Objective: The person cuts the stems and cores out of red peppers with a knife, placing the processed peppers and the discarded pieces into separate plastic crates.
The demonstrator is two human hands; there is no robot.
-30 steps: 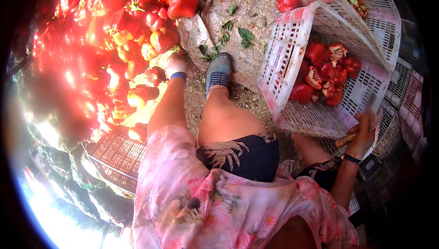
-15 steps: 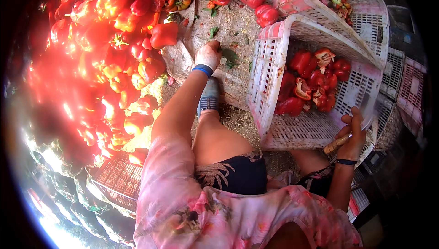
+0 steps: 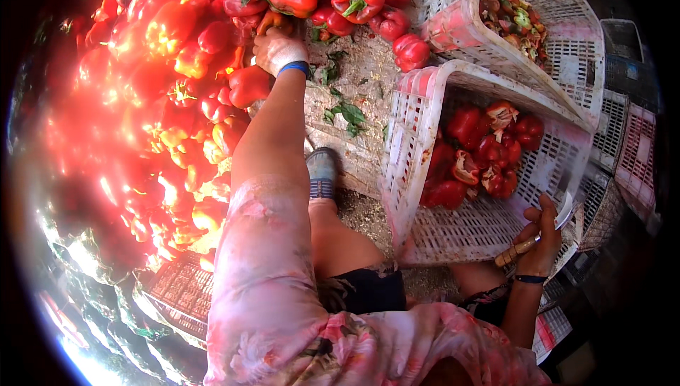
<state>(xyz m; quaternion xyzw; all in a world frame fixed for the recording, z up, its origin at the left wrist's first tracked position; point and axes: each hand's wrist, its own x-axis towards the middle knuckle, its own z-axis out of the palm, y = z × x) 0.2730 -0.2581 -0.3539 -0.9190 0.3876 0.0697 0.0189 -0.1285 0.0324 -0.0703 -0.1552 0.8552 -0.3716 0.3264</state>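
Observation:
My left hand [image 3: 278, 51], in a pale glove or wrap with a blue band at the wrist, reaches to the edge of the pepper heap. Its fingers curl at an orange-red bell pepper [image 3: 273, 22], and the hand hides part of their grip. At the lower right, my right hand [image 3: 544, 241] is closed round the wooden handle of a knife [image 3: 522, 248]. The knife's pale curved blade rises beyond the fingers. Beside it, a tilted white plastic crate [image 3: 418, 152] holds several cut red bell peppers [image 3: 489, 149], some with their hollow insides showing.
A large heap of red bell peppers [image 3: 177, 95] fills the left, washed out by glare. Green leaves [image 3: 348, 113] lie on the pale sheet. A second white crate [image 3: 453, 3] holds pepper scraps [image 3: 520, 21]. A reddish crate [image 3: 183, 290] stands lower left; more crates [image 3: 635, 142] stand right.
My left hand has moved forward and left from the bare sheet to the pepper at the heap's edge. My right hand still holds the knife, its blade now showing more clearly.

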